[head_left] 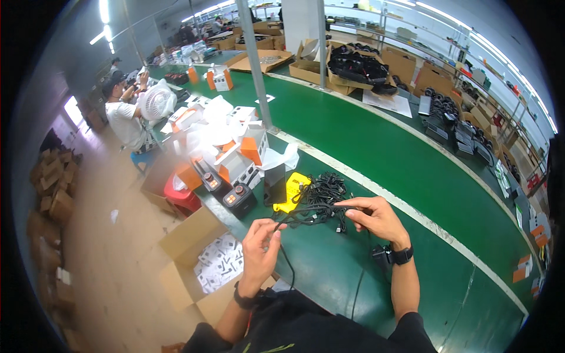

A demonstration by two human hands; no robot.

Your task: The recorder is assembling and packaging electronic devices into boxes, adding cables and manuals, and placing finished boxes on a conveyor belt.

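My left hand (261, 252) pinches a black cable (309, 215) at its left side, fingertips pressed together. At the other side of the cable, my right hand (378, 220) grips it between thumb and forefinger. The cable spans the gap between my hands above the green bench, and loose lengths hang down towards me. Just beyond it lies a tangled heap of black cables (327, 189) with small plugs. A bright yellow object (297, 187) is partly under the heap, beside a dark flat-screened device (275, 185). Near my right wrist sits a small black device (381, 255).
Two black devices with lit buttons, one here (240, 200), stand at the bench's left edge before piled white-and-orange boxes (250, 150). A carton (176, 282) of printed leaflets sits at my left. A green conveyor (376, 147) runs beyond; a person (126, 115) sits far left by a fan (158, 102).
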